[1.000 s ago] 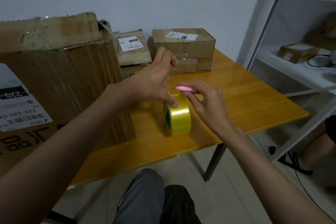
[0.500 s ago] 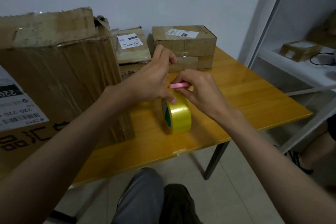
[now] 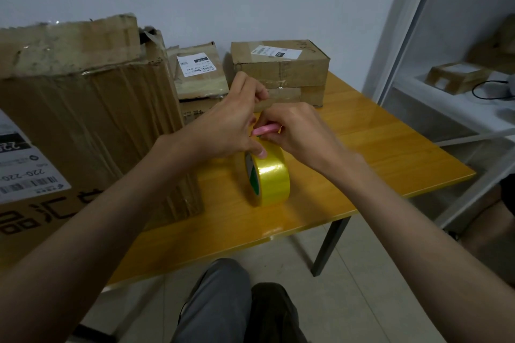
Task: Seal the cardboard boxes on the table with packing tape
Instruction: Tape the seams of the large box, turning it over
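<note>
Both hands meet atop the upright tape roll (image 3: 269, 175) on the table (image 3: 376, 153): left hand (image 3: 225, 128) thumb pressing it, right hand (image 3: 295, 131) pinching a pink tool (image 3: 264, 129).

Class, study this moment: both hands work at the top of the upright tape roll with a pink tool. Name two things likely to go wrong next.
1. The tape roll stands on its edge on the table; a push may roll or topple it.
2. The pink tool in the right hand sits close to the left hand fingers; a slip could nick them.
</note>
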Demonstrator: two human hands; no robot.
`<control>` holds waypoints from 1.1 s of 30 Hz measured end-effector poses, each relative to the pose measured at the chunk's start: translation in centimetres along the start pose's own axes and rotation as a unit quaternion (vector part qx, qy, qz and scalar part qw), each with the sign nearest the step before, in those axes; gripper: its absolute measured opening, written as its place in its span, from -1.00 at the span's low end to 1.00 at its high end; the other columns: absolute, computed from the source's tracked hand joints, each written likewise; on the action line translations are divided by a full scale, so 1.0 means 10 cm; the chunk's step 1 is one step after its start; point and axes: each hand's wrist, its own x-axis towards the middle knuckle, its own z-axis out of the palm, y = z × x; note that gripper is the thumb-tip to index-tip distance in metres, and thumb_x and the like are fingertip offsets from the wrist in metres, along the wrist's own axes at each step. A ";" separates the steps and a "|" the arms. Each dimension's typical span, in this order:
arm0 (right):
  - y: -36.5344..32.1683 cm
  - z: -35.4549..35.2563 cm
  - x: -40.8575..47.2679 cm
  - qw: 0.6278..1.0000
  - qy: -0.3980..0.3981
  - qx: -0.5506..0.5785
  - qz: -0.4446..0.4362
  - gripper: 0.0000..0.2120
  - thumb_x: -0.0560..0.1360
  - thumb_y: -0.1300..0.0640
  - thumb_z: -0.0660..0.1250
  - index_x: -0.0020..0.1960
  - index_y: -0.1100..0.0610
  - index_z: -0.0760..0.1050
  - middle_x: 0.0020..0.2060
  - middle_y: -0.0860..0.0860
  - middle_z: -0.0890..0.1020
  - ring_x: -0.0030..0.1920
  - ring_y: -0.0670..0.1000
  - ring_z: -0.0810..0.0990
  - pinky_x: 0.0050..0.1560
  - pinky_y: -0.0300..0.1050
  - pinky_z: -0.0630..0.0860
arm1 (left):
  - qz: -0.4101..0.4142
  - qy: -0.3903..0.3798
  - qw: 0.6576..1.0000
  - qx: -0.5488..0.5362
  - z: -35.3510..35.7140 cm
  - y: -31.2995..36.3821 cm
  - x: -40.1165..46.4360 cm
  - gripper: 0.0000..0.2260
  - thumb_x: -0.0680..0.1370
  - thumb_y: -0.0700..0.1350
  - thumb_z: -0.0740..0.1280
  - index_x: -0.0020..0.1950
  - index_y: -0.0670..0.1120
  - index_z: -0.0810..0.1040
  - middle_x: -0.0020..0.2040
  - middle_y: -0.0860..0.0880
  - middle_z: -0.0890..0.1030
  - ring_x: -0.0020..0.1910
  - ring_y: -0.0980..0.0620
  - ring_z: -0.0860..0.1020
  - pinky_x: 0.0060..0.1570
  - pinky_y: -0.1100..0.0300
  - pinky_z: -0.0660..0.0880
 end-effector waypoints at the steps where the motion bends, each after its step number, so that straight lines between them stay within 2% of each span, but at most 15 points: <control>1: 0.00 0.00 0.01 1.000 -0.002 -0.002 0.002 -0.89 0.43 0.15 0.56 -0.05 0.08 0.68 -0.14 -0.06 0.69 -0.14 0.01 0.64 -0.17 0.13 0.57 | 0.000 0.000 1.000 0.001 0.00 0.00 0.00 -0.18 0.22 -0.08 0.70 0.34 -0.15 0.32 0.22 0.01 0.25 -0.01 0.04 0.49 0.01 -0.02 0.57; 9: -0.05 -0.03 0.05 0.999 -0.018 -0.047 0.015 -0.87 0.44 0.01 0.54 -0.04 -0.05 0.66 -0.10 -0.11 0.71 -0.06 0.06 0.68 -0.17 0.13 0.58 | 0.004 0.005 1.000 0.005 0.00 0.00 0.00 -0.20 0.23 -0.08 0.69 0.33 -0.16 0.33 0.21 0.02 0.24 0.03 0.01 0.51 0.02 -0.03 0.57; 14: -0.08 -0.04 0.07 0.997 -0.013 -0.075 0.007 -0.88 0.47 -0.02 0.51 -0.01 -0.05 0.66 -0.09 -0.09 0.71 -0.05 0.13 0.67 -0.22 0.07 0.53 | 0.002 0.005 1.000 0.008 0.00 0.00 0.00 -0.19 0.23 -0.08 0.69 0.34 -0.15 0.33 0.24 0.00 0.26 0.06 0.00 0.50 0.02 -0.01 0.57; 20: -0.04 -0.04 0.08 0.999 -0.027 -0.032 0.002 -0.90 0.46 0.08 0.54 -0.06 -0.01 0.65 -0.16 -0.09 0.68 -0.15 0.05 0.65 -0.22 0.10 0.55 | -0.008 0.007 1.000 0.012 0.00 0.00 0.02 -0.17 0.22 -0.05 0.69 0.34 -0.15 0.33 0.21 0.04 0.22 -0.02 0.09 0.45 0.02 0.04 0.57; 26: -0.01 -0.06 0.05 1.000 -0.025 0.003 0.006 -0.92 0.45 0.15 0.55 -0.09 0.09 0.67 -0.20 -0.08 0.67 -0.18 -0.06 0.62 -0.18 0.08 0.56 | -0.017 0.001 1.000 0.005 0.00 -0.01 0.02 -0.15 0.20 -0.04 0.70 0.35 -0.14 0.32 0.21 0.07 0.20 0.02 0.07 0.46 0.07 0.02 0.59; 33: 0.07 -0.11 -0.01 0.999 -0.029 0.021 0.018 -0.91 0.46 0.22 0.54 -0.06 0.12 0.69 -0.20 -0.09 0.63 -0.20 -0.12 0.56 -0.20 -0.11 0.51 | -0.027 -0.003 1.000 0.010 0.00 0.00 0.02 -0.12 0.20 -0.03 0.70 0.38 -0.13 0.31 0.21 0.06 0.20 0.10 0.00 0.49 0.07 -0.03 0.59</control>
